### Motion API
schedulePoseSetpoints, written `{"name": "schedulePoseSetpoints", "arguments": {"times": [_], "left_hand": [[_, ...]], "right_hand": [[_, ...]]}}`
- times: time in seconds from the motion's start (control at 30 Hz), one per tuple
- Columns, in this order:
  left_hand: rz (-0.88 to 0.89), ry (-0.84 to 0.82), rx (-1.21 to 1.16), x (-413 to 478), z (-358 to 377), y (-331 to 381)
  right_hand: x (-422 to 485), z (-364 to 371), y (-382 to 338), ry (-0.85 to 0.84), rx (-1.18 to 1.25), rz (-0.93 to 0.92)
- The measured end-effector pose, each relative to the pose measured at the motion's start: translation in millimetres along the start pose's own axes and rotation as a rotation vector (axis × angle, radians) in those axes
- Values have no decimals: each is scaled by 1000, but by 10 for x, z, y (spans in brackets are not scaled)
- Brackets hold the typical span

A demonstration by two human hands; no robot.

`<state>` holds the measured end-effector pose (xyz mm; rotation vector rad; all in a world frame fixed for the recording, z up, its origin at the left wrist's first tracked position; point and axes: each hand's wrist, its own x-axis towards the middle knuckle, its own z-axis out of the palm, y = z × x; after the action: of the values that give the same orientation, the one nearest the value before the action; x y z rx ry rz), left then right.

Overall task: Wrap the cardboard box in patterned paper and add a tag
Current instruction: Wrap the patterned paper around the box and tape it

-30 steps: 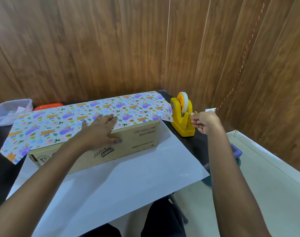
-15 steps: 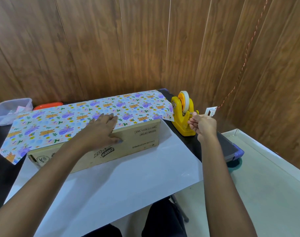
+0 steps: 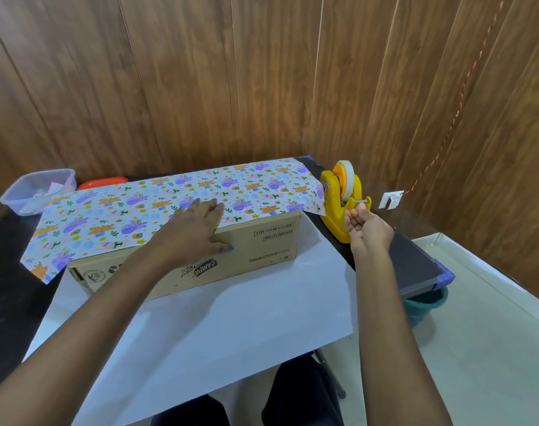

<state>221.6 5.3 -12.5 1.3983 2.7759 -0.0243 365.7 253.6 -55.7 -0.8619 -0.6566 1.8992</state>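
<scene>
Nearest the viewer, the white reverse side of the patterned paper [image 3: 200, 327] lies flat on the black table [image 3: 4, 302] and overhangs its front edge above the person's lap; this near flap has not yet been raised. Resting on the sheet, the long cardboard box [image 3: 256, 250] shows its printed front face fully bare, with both ends likewise uncovered. The far flap of the sheet is folded over the top of the box, printed side up, and the left hand [image 3: 194, 232] presses it flat there, fingers spread across the paper edge and thumb down on the front face, pinning rather than gripping. To the right, the right hand [image 3: 366, 226] is curled at the cutter end of the yellow tape dispenser [image 3: 339, 207], fingertips pinched together as if on the tape end; whether a strip is actually held cannot be resolved. Farther back stand a clear plastic tub [image 3: 37, 192] and an orange lid [image 3: 102, 182] against the wooden wall [image 3: 262, 72]. Judged state: wrapping is at an early stage, with one flap laid and apparently awaiting tape; the near flap, both ends and the tag remain, and no tag can be identified.
</scene>
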Motion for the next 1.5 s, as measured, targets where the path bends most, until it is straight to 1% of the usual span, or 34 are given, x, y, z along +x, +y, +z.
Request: {"name": "schedulePoseSetpoints", "arguments": {"times": [0.1,0.17,0.2,0.23,0.27,0.33,0.4,0.47,0.53,0.63,0.73,0.87,0.97,1.03,1.17,1.3,1.33,1.4,1.47,1.5], "left_hand": [[1,-35,12,9,-30,60],[18,-51,6,37,-58,139],[30,-54,-5,57,-73,179],[43,-57,-19,80,-85,217],[57,-59,-32,100,-89,248],[73,-53,-27,123,-73,293],[72,-35,5,131,-46,308],[68,-25,15,130,-34,314],[67,-19,16,126,-31,311],[71,-14,32,130,-21,310],[75,-10,34,142,-1,302],[76,-4,29,157,13,291],[75,-3,25,152,15,296],[72,-5,20,150,12,301],[68,-8,21,151,-1,307],[70,-5,25,149,2,302],[70,-4,28,149,2,302],[67,-1,34,151,5,305],[66,-1,34,151,10,310],[65,0,34,154,15,312]], "right_hand": [[8,-36,28,39,117,110],[-31,-108,104,2,199,194],[-82,-132,138,-39,189,204],[-136,-133,156,-85,124,191],[-209,-106,152,-142,5,153],[-450,47,73,-334,-315,42],[-653,275,2,-515,-573,-46],[-788,494,-12,-584,-798,-97],[-840,660,46,-580,-981,-95],[-802,826,98,-520,-1092,-63],[-741,934,135,-497,-1336,-81],[-724,1019,138,-486,-1482,-138],[-737,1064,90,-528,-1644,-133],[-733,1023,33,-519,-1656,-104],[-666,813,-26,-508,-1512,-39],[-632,673,-75,-511,-1432,-9],[-613,674,-73,-511,-1402,-34],[-574,736,-38,-498,-1394,-183],[-554,824,33,-465,-1532,-349],[-547,858,75,-425,-1609,-383]]}}
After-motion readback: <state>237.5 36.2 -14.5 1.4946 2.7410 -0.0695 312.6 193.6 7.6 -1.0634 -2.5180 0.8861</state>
